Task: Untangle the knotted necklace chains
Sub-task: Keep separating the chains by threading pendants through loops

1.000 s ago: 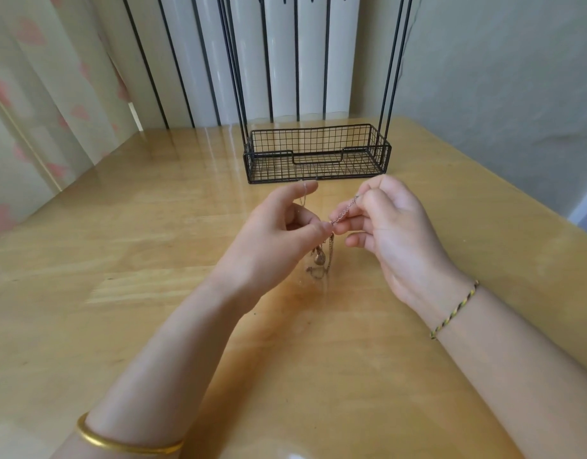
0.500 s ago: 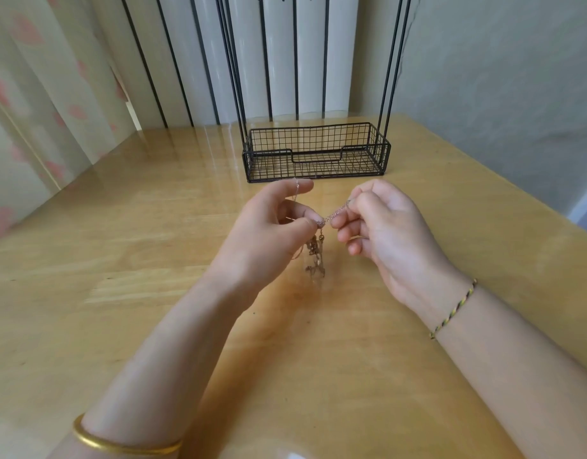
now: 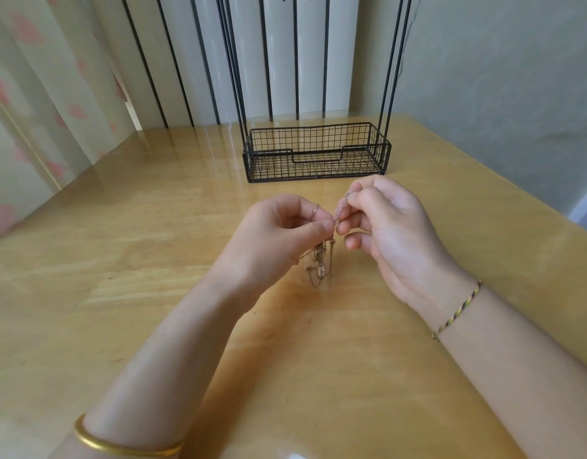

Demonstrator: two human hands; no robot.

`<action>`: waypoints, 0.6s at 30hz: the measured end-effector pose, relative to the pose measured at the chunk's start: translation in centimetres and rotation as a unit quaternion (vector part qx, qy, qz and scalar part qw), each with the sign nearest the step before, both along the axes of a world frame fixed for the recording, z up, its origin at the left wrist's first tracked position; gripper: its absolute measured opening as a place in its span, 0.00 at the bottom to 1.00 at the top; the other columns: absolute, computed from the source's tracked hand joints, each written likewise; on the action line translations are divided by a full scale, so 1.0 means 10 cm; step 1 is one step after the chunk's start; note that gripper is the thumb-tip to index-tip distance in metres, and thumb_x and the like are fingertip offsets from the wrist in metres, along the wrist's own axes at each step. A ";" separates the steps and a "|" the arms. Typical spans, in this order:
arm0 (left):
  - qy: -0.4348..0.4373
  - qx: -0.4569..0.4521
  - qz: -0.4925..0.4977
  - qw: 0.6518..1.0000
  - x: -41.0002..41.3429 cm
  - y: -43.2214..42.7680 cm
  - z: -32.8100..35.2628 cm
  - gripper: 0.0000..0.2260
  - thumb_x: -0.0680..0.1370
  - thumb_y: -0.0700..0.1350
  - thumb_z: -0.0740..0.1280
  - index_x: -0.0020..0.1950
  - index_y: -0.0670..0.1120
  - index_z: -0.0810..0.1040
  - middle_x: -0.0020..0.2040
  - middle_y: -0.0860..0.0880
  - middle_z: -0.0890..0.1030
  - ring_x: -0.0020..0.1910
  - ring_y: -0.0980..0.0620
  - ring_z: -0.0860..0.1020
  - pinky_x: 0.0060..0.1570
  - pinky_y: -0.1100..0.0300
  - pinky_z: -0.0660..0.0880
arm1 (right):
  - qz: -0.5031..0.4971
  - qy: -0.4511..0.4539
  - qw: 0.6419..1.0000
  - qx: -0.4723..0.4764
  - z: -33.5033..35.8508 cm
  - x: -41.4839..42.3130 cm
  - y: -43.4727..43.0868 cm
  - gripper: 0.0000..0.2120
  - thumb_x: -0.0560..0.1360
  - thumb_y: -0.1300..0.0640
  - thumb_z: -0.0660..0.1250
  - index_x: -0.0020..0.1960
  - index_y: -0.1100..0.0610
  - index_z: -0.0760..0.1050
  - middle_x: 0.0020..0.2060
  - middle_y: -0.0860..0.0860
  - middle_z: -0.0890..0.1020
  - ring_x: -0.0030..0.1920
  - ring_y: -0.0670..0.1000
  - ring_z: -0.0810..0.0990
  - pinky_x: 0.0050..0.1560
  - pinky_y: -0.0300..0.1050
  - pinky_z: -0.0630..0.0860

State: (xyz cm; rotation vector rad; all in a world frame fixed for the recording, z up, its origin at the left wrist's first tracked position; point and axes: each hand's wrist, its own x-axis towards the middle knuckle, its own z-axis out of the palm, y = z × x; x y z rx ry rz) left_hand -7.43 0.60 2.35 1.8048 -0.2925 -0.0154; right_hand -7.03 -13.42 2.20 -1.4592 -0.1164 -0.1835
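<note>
At the far edge of the glossy pale wooden table [image 3: 153, 326] stands a low black wire-mesh basket [image 3: 317, 154], with thin black upright rods [image 3: 232, 61] rising from its ends and a cream curtain with pink blotches [image 3: 37, 111] off to the left. Nearer the camera, both hands are raised above the tabletop, close together but with a small gap between them. The left hand [image 3: 269, 240], a smooth gold bangle [image 3: 119, 448] on its wrist, pinches the tangle of thin rose-gold necklace chains [image 3: 320, 263] between thumb and forefinger, and its palm hides part of the knot. The right hand [image 3: 391, 233], wearing a braided yellow-and-black cord bracelet [image 3: 458, 311], pinches a short taut stretch of chain with thumb and forefinger, the other fingers curled. That stretch slants up and to the right between the two pinches; the knotted mass hangs straight down below the left thumb, with its lowest loops close to the table; whether they touch it cannot be told.
</note>
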 end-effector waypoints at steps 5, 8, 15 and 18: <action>0.009 -0.011 0.003 1.000 -0.01 -0.01 0.01 0.05 0.77 0.42 0.68 0.40 0.46 0.79 0.32 0.55 0.78 0.31 0.58 0.71 0.31 0.65 0.68 | 0.011 0.012 1.000 0.002 0.01 -0.01 0.00 0.10 0.75 0.66 0.58 0.37 0.56 0.71 0.30 0.49 0.76 0.31 0.47 0.74 0.29 0.39 0.68; 0.020 -0.033 0.005 0.999 -0.01 -0.01 0.01 0.06 0.78 0.41 0.67 0.41 0.45 0.78 0.32 0.53 0.77 0.32 0.56 0.71 0.31 0.65 0.68 | 0.023 0.044 0.999 -0.012 0.00 -0.01 0.00 0.07 0.76 0.63 0.60 0.40 0.57 0.73 0.31 0.49 0.77 0.33 0.48 0.75 0.30 0.40 0.69; 0.018 -0.059 0.042 0.997 0.00 0.03 0.01 0.06 0.77 0.40 0.67 0.40 0.45 0.78 0.35 0.49 0.77 0.32 0.58 0.74 0.31 0.63 0.69 | 0.087 0.071 0.992 -0.053 -0.06 0.00 -0.01 0.11 0.75 0.54 0.67 0.51 0.62 0.79 0.45 0.60 0.83 0.39 0.49 0.78 0.34 0.41 0.74; 0.018 -0.075 0.046 0.996 0.00 0.03 0.03 0.06 0.77 0.39 0.67 0.40 0.46 0.78 0.34 0.52 0.77 0.31 0.59 0.74 0.31 0.64 0.70 | 0.094 0.079 0.991 -0.046 -0.07 0.01 -0.03 0.09 0.73 0.58 0.70 0.51 0.61 0.79 0.47 0.61 0.84 0.37 0.46 0.78 0.36 0.39 0.74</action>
